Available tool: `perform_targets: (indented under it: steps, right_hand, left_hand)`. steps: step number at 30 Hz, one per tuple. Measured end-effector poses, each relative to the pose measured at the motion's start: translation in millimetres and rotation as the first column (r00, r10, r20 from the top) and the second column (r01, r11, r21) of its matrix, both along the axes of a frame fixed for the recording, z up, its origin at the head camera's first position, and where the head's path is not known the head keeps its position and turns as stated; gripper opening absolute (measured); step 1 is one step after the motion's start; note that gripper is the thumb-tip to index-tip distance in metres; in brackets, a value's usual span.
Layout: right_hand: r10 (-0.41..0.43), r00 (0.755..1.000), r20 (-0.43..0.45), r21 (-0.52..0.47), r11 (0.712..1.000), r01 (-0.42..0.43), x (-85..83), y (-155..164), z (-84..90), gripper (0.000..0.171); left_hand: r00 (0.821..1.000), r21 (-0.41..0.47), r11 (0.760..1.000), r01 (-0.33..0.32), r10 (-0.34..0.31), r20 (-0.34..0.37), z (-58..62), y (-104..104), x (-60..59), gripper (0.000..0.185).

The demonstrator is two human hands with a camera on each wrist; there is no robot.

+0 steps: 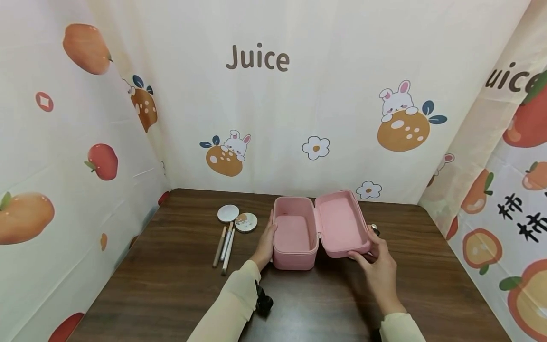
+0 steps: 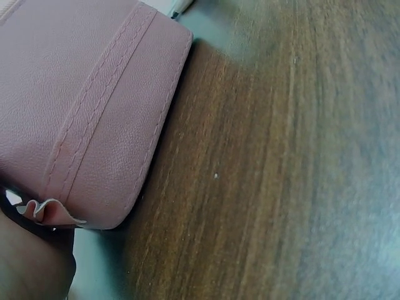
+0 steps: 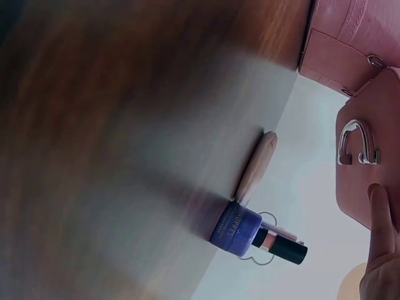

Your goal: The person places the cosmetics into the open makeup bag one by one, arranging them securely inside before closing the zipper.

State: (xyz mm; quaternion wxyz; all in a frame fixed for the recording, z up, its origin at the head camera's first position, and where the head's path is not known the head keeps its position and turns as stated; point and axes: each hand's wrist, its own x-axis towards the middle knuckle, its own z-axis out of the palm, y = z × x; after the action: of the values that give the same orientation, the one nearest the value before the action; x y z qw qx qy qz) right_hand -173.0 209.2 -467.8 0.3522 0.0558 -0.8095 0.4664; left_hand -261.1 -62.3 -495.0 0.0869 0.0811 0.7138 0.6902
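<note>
A pink case [image 1: 295, 232] sat open on the brown table [image 1: 171, 285], near the back middle. The left hand [image 1: 266, 244] lay flat against the left side of the case, fingers straight and touching it. The right hand [image 1: 376, 259] held the open lid [image 1: 342, 223] by its front edge — fingers curled under, thumb on the side. Left of the case lay three thin pencils [image 1: 225, 244] and two round compacts [image 1: 237, 217]. The right wrist view showed a little purple jar [image 3: 236, 229] and a lipstick [image 3: 281, 245] — just beside each other.
</note>
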Motion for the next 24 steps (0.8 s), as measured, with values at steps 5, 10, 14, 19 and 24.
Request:
perform_targets:
  steps: [5,10,14,19,24]
  right_hand:
    - [-0.011,1.000,0.022,-0.009,1.000,0.011,1.2,1,0.6,0.071]
    - [-0.025,0.999,0.045,-0.029,0.999,0.026,-4.8,6,-7.8,0.069]
    - [-0.020,0.999,0.046,-0.034,0.999,0.022,-13.3,15,-22.8,0.072]
    - [-0.014,0.998,0.055,-0.004,1.000,0.014,-17.6,22,-27.7,0.074]
    - [-0.001,0.997,0.075,0.012,1.000,0.000,-17.9,24,-25.8,0.077]
  left_hand:
    - [1.000,-0.005,1.000,-0.004,0.004,-0.006,1.6,1,0.5,0.055]
    - [1.000,0.017,1.000,-0.016,0.016,-0.003,-9.9,2,-6.7,0.055]
    - [1.000,0.003,1.000,-0.029,0.029,-0.010,-28.2,3,-16.4,0.054]
    - [0.998,-0.108,0.993,-0.052,0.047,-0.048,-30.6,-1,-17.7,0.055]
    - [0.984,-0.249,0.958,-0.142,0.109,-0.142,-21.8,-19,-16.1,0.054]
